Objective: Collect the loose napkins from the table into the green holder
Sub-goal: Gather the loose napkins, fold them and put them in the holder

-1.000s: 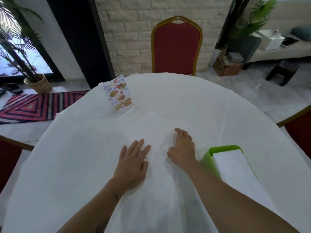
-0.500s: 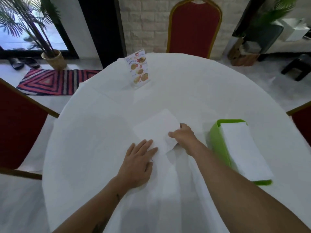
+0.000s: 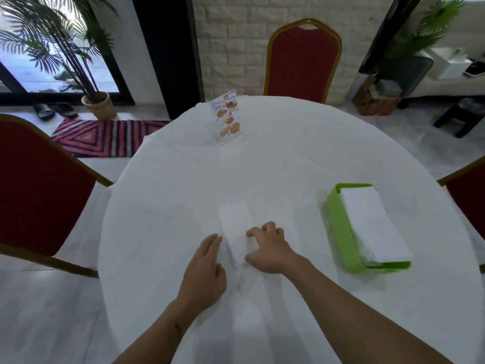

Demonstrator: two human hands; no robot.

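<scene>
A white napkin (image 3: 236,227), folded into a narrow strip, lies on the white tablecloth between my hands. My right hand (image 3: 269,249) grips its right edge, thumb and fingers curled on it. My left hand (image 3: 206,266) lies flat beside the strip's left edge, fingers together, touching it. The green holder (image 3: 338,232) stands to the right of my hands, with a stack of white napkins (image 3: 372,224) in it.
A round table (image 3: 288,166) carries a standing menu card (image 3: 227,118) at the far side. Red chairs with gold frames stand at the far side (image 3: 303,59), left (image 3: 39,185) and right (image 3: 469,190). A striped rug (image 3: 105,136) and potted palm (image 3: 98,106) are on the floor.
The napkin lay spread flat, was folded in half by my right hand, and now is a narrow strip. My left hand moved from on top of it to its left edge.
</scene>
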